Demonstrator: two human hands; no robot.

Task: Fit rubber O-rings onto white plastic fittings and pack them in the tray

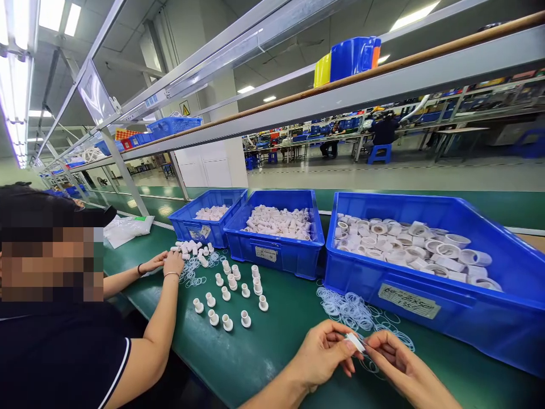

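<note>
In the head view, the right hand (395, 363) and the left hand (326, 355) are held just in front of the large blue bin (464, 324), above the green table (238, 352). A small white ring (354, 342) is pinched between the thumb and fingers of the left hand, near the bin's front wall. The fingertips of the right hand are brought up to the ring's right edge; whether anything is pinched between them cannot be told, since the contact is too small to make out. Beneath and beyond the hands, against the foot of the large blue bin, a pile of clear bands (351, 309) is spread.

The large blue bin is filled with loose white rings (409, 244), and a handwritten label (409, 301) is fixed to its front. Directly to its left is placed a middle blue bin (298, 264), and farther left a smaller blue bin (181, 228); both are loaded with small white pieces. To the left of the large bin, well apart from it, flanged white fittings (246, 319) are stood upright in a scattered group.

Farthest left of the bin, a co-worker in a dark shirt (63, 352) is seated, whose hands (174, 262) are held by a heap of white parts (191, 248). Above and behind the bin, a metal rail (272, 108) is topped by a blue roll (353, 57) and a yellow one.
</note>
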